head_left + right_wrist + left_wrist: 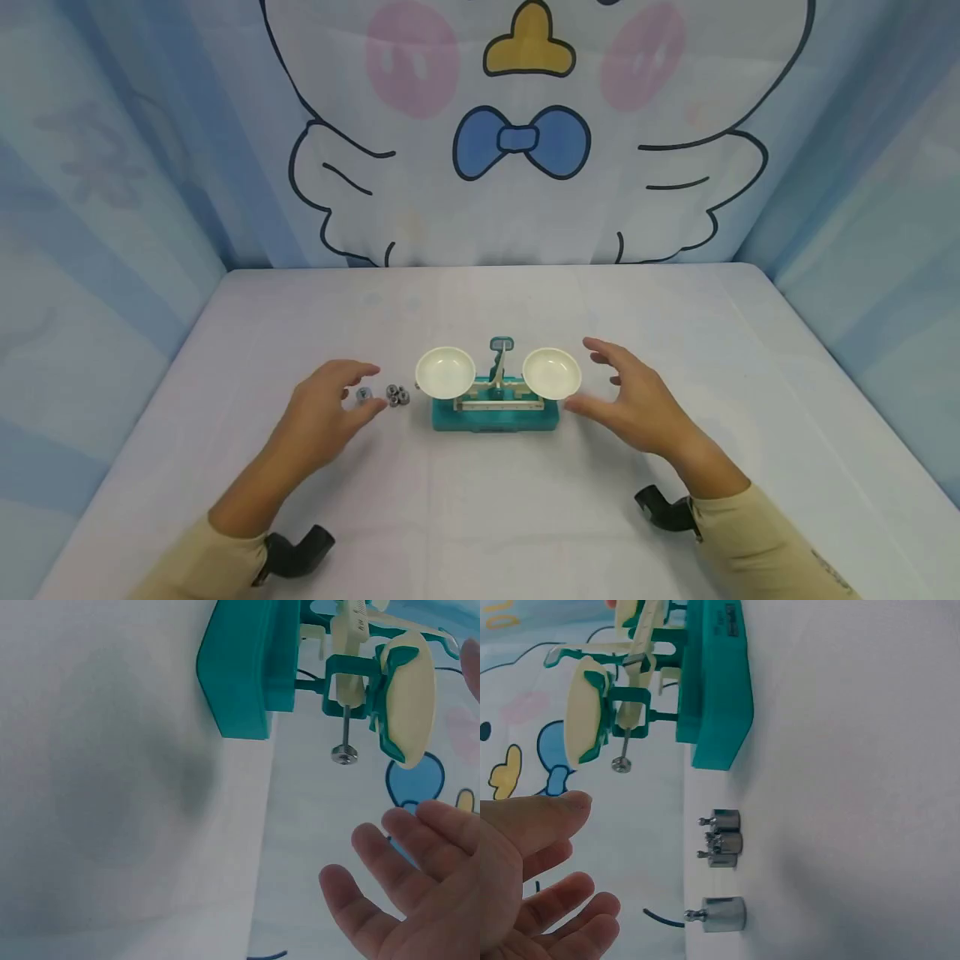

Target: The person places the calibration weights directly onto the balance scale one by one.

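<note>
Sleeves (197, 560) cut off at btm. L hand (321, 410), R hand (637, 406): released. Balance (495, 417) label (731, 620) illegible; clustered wts. (726, 842) overlap, L wrist view.

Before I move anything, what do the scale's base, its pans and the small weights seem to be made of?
Base: probably teal plastic, fairly matte, given its even colour and lack of metallic shine.
Pans: likely cream plastic, smooth with a soft sheen and uniform colour, though coated metal is possible.
Weights: apparently polished metal, silvery grey with bright highlights.
</note>
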Tool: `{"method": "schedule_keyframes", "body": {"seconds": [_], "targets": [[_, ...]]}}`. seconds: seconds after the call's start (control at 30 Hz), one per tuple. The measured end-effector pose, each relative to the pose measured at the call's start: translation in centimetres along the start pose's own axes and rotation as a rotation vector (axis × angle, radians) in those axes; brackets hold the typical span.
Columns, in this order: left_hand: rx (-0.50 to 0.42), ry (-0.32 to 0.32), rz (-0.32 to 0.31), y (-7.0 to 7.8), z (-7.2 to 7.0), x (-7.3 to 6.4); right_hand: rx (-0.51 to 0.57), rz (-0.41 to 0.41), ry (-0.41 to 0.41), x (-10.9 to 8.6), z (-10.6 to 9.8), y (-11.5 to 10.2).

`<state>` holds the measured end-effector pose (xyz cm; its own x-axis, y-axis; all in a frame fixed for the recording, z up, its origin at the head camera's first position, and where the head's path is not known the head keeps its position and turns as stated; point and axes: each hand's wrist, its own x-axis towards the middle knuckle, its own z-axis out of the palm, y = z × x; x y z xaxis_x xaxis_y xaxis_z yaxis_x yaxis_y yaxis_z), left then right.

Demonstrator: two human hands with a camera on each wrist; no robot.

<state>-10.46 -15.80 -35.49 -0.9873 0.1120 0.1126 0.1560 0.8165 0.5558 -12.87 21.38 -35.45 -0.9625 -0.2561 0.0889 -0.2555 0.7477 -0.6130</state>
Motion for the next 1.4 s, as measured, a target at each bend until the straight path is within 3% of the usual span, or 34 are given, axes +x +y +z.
{"method": "schedule_keyframes", "body": {"seconds": [0.17, 0.33, 0.63, 1.4], "targets": [[-0.06, 0.004, -0.087, -0.4, 1.6, 0.1, 0.093, 0.021, -0.002, 0.0, 1.1, 1.0], [-0.096, 0.014, -0.141, -0.9, 3.1, 0.7, 0.141, 0.119, -0.046, 0.2, 1.9, 1.6], [-0.08, 0.015, -0.21, -0.8, 4.9, 1.8, 0.171, 0.188, -0.116, 1.2, 2.9, 1.9], [0.094, -0.06, -0.176, 0.4, 5.6, 2.5, 0.123, 0.121, -0.181, 2.2, 3.5, 2.3]]}}
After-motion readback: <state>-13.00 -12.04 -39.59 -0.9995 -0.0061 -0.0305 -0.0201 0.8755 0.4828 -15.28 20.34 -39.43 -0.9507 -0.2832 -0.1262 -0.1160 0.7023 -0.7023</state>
